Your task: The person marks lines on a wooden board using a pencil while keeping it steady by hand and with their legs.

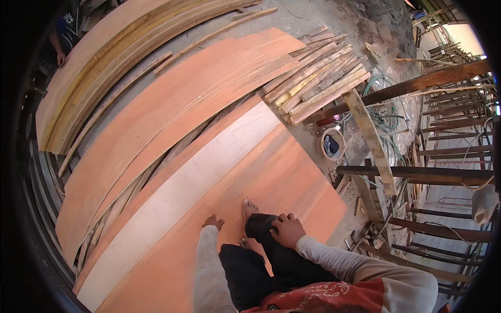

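I stand barefoot on a large orange-brown plywood sheet (pixel 271 177), with both legs bent. A paler strip (pixel 193 182) runs along its length. My left hand (pixel 213 223) hangs low above the sheet, left of my foot; its thumb is apart from the fingers and nothing shows in it. Whether it touches the wood I cannot tell. My right hand (pixel 288 230) rests on the knee of my black trousers (pixel 261 227), fingers spread over the cloth and holding nothing.
More orange plywood sheets (pixel 172 109) lie beyond mine, with a stack of curved-looking boards (pixel 104 68) behind. Cut timber pieces (pixel 318 78) are piled at the far edge. A bucket (pixel 332 144), green hose (pixel 389 117) and wooden beams (pixel 417 175) stand right. Another person's hand (pixel 61 58) shows far left.
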Available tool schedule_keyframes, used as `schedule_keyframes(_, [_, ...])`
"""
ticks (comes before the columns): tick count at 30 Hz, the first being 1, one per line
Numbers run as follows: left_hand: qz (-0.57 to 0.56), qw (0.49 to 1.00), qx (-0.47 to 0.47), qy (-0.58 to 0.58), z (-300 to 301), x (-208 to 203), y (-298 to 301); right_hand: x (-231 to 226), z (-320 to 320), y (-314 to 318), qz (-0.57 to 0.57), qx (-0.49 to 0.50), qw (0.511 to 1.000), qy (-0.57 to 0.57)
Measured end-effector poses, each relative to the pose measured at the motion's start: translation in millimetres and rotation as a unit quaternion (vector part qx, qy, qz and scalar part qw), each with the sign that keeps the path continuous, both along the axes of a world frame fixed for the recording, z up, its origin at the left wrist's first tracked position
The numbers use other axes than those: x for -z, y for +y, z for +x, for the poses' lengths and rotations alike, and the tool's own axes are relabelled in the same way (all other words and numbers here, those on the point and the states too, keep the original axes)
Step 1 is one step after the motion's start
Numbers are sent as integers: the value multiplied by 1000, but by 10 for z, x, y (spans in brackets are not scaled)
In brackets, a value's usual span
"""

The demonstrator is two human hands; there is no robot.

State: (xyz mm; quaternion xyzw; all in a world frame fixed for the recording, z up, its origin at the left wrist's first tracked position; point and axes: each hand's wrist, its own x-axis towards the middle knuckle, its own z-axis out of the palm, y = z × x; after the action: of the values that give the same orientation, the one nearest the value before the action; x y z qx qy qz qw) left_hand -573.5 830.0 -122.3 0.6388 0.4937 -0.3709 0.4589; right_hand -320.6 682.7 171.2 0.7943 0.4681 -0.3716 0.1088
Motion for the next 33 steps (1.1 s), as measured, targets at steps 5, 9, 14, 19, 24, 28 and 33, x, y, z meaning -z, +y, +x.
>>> schedule_keyframes(5, [-44,873,-307,-376,2143,-1921,295,-352,71,-279,82,4,996,-28])
schedule_keyframes(9, [-57,858,-217,-462,2823,-3147,259,-179,86,-971,62,266,962,21])
schedule_keyframes(14, [18,936,4,-352,2304,-3234,481,-378,417,-1316,32,464,866,182])
schedule_keyframes(19, [168,949,-156,-217,1242,-2951,820,-1177,700,-1739,72,459,869,169])
schedule_keyframes(24, [162,971,56,-167,1176,-2808,1525,-1881,1157,-1572,194,579,777,153])
schedule_keyframes(28, [52,968,-39,-241,2798,-3134,1318,-2557,1566,-1315,310,590,739,97])
schedule_keyframes(33, [15,980,10,-199,2759,-3325,1745,-3327,1872,-804,382,572,724,45])
